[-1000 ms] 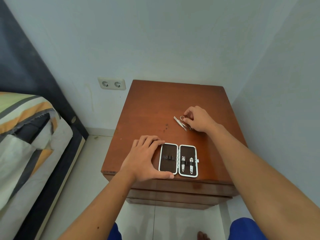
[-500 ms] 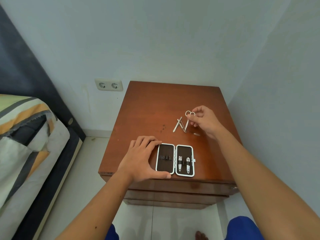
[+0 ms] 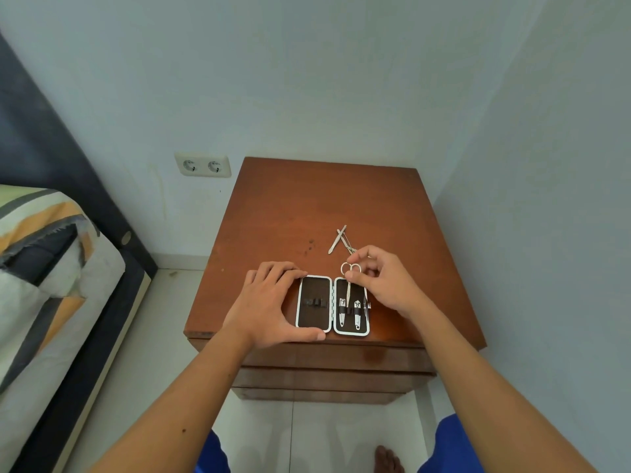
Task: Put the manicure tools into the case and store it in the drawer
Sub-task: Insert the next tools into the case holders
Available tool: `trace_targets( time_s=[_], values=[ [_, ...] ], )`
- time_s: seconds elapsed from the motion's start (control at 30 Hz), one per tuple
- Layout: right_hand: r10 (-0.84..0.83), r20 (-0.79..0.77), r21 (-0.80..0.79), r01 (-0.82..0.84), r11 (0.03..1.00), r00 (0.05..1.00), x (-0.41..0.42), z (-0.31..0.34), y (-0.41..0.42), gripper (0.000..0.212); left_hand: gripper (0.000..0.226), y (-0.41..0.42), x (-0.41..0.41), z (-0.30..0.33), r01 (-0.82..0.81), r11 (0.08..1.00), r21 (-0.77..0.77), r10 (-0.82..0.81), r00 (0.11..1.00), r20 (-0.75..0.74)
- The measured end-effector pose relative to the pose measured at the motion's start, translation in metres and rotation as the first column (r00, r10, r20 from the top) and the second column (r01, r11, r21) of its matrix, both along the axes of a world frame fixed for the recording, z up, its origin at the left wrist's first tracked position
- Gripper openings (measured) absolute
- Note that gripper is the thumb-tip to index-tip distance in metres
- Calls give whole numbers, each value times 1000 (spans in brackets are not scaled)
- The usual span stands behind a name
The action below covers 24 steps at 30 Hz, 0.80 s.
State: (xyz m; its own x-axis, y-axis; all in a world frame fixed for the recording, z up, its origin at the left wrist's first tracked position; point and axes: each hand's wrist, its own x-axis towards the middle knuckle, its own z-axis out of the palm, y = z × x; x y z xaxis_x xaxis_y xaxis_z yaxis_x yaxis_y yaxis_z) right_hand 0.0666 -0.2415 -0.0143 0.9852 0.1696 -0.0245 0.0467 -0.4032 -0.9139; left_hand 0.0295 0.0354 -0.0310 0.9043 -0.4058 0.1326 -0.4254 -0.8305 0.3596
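An open manicure case (image 3: 314,317) with dark lining and white rim lies flat near the front edge of the wooden nightstand (image 3: 307,206). Its right half holds two small clippers (image 3: 356,310) under elastic straps. My left hand (image 3: 269,308) rests against the case's left edge, thumb along the front. My right hand (image 3: 382,281) pinches small silver scissors (image 3: 350,278) by the finger loops, with the blades pointing down into the right half. Two thin metal tools (image 3: 339,238) lie crossed on the wood behind the case.
The nightstand's drawer fronts (image 3: 324,373) are shut below the top. Walls close in behind and at the right. A bed (image 3: 51,285) with striped bedding stands at the left, and a double wall socket (image 3: 203,165) sits beside the nightstand.
My right hand lifted the scissors from the loose tools and brought them toward me, over the case's right half. My left hand stayed on the case.
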Motion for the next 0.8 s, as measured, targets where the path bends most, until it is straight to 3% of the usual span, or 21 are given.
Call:
trace_targets(
  time_s=[0.27, 0.43, 0.63, 0.8],
  values=[
    [13, 7, -197, -12, 980, 1000, -14, 4, 2, 20, 118, -1, 1, -1, -8, 1000, -10, 8, 1000, 16],
    [83, 172, -357, -16, 934, 982, -30, 4, 1, 19, 118, -1, 0, -1, -8, 1000, -10, 8, 1000, 10],
    [256, 87, -494, -181, 851, 963, -42, 8, -11, 60, 119, -1, 0, -1, -10, 1000, -10, 10, 1000, 9],
    [271, 85, -524, -188, 830, 959, -46, 9, -12, 69, 121, -1, -1, 0, -13, 1000, -5, 13, 1000, -1]
  ],
)
